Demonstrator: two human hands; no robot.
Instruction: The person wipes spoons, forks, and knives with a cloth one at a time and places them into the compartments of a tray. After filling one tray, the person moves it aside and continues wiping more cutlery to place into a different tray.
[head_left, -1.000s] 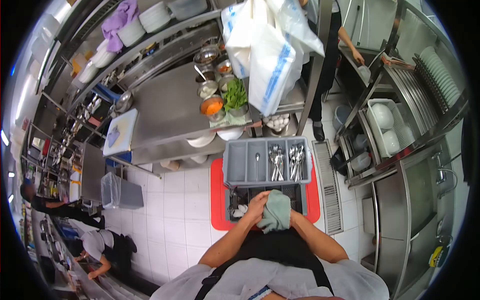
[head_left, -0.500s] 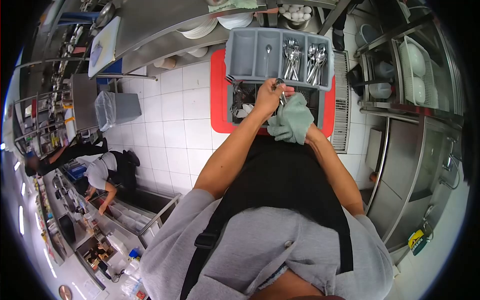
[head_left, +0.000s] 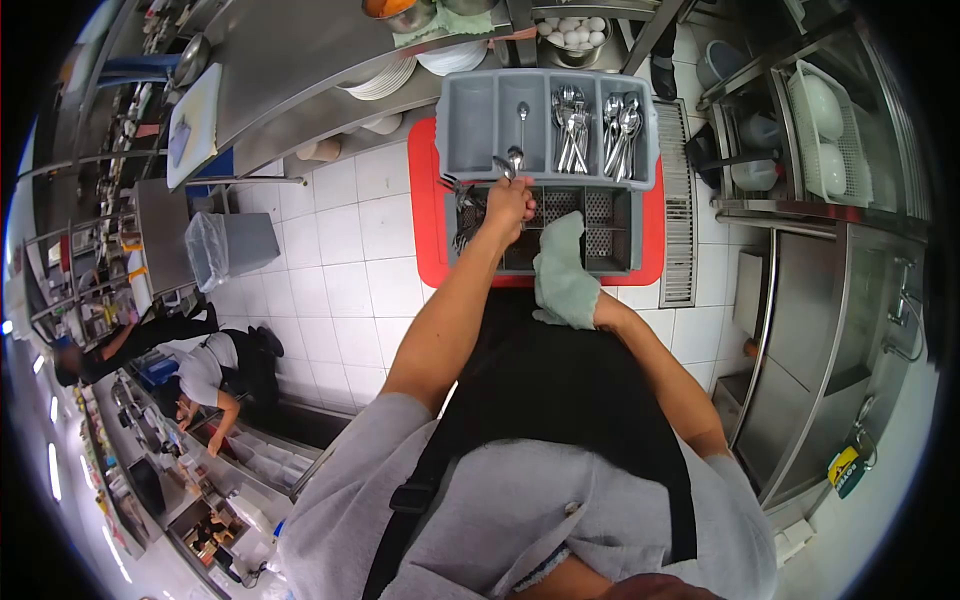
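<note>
My left hand (head_left: 510, 207) is closed around the handles of spoons (head_left: 515, 157). Two spoon bowls stick out past the fingers, over the near edge of the grey cutlery tray (head_left: 472, 80). One small spoon (head_left: 523, 112) lies alone in the tray's second compartment. Forks (head_left: 572, 125) fill the third, and spoons (head_left: 625, 125) the fourth. A pale green cloth (head_left: 562, 275) covers most of my right hand (head_left: 600, 308), which grips it close to my apron. Between my hands and the tray sits a dark grey divided basket (head_left: 634, 232), with some forks (head_left: 465, 205) at its left.
A red bin (head_left: 425, 210) supports the basket and tray. Beyond stand a steel counter (head_left: 290, 60), stacked plates (head_left: 380, 80) and a bowl of eggs (head_left: 572, 38). A lined waste bin (head_left: 245, 245) and a bent-over co-worker (head_left: 215, 365) are at left, metal shelving (head_left: 780, 215) at right.
My left hand has moved left and away from the cloth, carrying the spoons toward the tray. My right hand and the cloth have dropped lower, toward my body.
</note>
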